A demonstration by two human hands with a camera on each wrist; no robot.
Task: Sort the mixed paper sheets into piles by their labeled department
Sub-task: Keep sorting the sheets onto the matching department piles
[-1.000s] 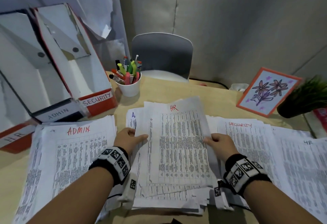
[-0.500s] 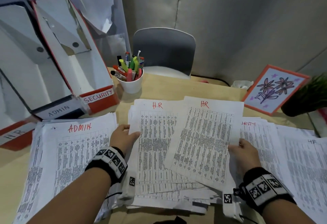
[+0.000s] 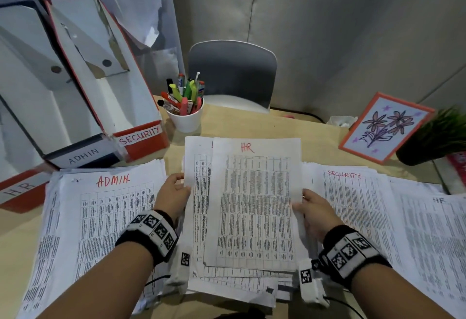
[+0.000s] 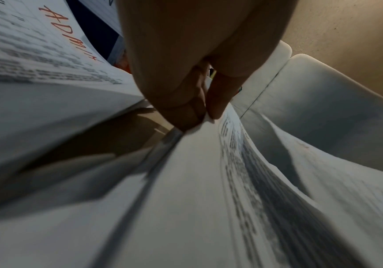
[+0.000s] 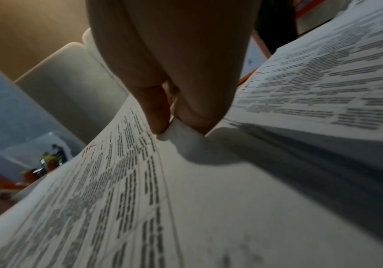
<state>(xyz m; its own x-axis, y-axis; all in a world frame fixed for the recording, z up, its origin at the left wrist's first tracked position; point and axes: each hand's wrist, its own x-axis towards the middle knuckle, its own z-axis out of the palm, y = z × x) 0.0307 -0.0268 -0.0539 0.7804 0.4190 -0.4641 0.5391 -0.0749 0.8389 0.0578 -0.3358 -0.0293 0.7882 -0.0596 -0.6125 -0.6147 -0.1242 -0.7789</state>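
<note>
A printed sheet marked HR (image 3: 257, 202) lies on top of the middle stack (image 3: 234, 283). My right hand (image 3: 298, 202) pinches its right edge between thumb and fingers (image 5: 158, 116). A lower sheet (image 3: 198, 192) sticks out to the left from under it, its label mostly covered. My left hand (image 3: 180, 185) pinches that sheet's left edge, seen close in the left wrist view (image 4: 199, 117). The ADMIN pile (image 3: 100, 217) lies at the left and the SECURITY pile (image 3: 353, 205) at the right. Another HR pile (image 3: 433, 238) lies at the far right.
File boxes labelled SECURITY (image 3: 141, 137), ADMIN (image 3: 83, 156) and HR (image 3: 17, 190) stand at the back left. A white cup of pens (image 3: 185, 114) sits behind the stack. A grey chair (image 3: 232, 74), a framed flower drawing (image 3: 383, 127) and a plant (image 3: 438, 137) stand beyond the desk.
Half a second ago my right hand held the HR sheet out to the right, baring a second HR sheet. The sheet is now back over the middle stack. My left hand stayed put.
</note>
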